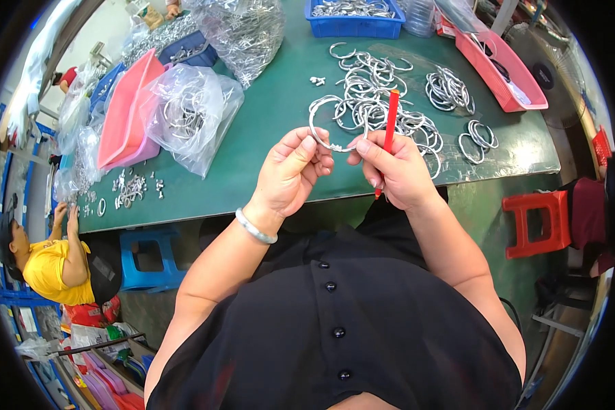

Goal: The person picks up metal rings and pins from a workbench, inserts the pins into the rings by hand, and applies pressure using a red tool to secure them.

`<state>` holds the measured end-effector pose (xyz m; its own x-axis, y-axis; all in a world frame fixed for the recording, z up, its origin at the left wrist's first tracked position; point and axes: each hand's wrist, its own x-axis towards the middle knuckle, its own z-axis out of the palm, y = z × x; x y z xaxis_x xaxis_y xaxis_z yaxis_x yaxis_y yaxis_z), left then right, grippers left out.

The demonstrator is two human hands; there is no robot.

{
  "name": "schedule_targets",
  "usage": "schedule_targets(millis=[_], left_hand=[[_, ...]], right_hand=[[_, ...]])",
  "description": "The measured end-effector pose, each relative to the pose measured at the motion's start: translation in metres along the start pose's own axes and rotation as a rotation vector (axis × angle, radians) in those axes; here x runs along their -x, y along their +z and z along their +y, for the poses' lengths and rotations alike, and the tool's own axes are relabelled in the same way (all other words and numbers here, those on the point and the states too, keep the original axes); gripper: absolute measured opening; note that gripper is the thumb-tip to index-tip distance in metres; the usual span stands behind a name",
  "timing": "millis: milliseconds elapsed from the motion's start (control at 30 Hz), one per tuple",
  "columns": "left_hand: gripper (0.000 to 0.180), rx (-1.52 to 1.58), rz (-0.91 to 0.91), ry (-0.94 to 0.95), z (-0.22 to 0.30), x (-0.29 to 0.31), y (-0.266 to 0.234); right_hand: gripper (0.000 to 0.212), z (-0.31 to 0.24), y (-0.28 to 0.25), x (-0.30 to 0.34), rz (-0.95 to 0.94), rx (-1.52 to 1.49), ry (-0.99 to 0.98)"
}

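Note:
Between my two hands is a silver metal ring [312,113], held up near the front edge of the green table. My left hand [290,167] pinches the ring's left side between thumb and fingers. My right hand [398,167] grips its right side, and a red pen [391,121] stands upright in the same hand. Just beyond lies a tangled heap of similar silver rings [372,78]. A smaller bundle of rings [449,90] is to its right, on clear plastic, and a few loose rings [478,142] lie closer to me.
Small metal parts [131,190] lie scattered at the left, beside pink bins [126,113] and a clear bag of rings [205,113]. A blue tray [355,27] and a pink basket [502,75] stand farther back. A person in yellow [61,266] works at far left.

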<state>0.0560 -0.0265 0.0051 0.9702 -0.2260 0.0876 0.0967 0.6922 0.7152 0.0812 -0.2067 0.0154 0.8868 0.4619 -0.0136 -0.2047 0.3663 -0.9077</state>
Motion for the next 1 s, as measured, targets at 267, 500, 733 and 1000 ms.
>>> schedule_targets(millis=[267, 500, 733, 1000], left_hand=[[0.021, -0.249, 0.152, 0.033, 0.011, 0.011, -0.001], [0.018, -0.286, 0.180, 0.018, 0.011, 0.015, -0.004], [0.017, -0.281, 0.235, -0.047, 0.013, 0.017, -0.004], [0.018, -0.264, 0.275, -0.089, 0.014, 0.018, -0.004]], right_hand=[[0.016, 0.000, 0.004, 0.003, -0.013, 0.198, -0.028], [0.017, 0.002, 0.005, 0.003, -0.019, 0.221, 0.018], [0.017, 0.003, 0.004, 0.003, -0.059, 0.208, 0.057], [0.017, 0.004, 0.002, 0.003, -0.093, 0.158, 0.099]])
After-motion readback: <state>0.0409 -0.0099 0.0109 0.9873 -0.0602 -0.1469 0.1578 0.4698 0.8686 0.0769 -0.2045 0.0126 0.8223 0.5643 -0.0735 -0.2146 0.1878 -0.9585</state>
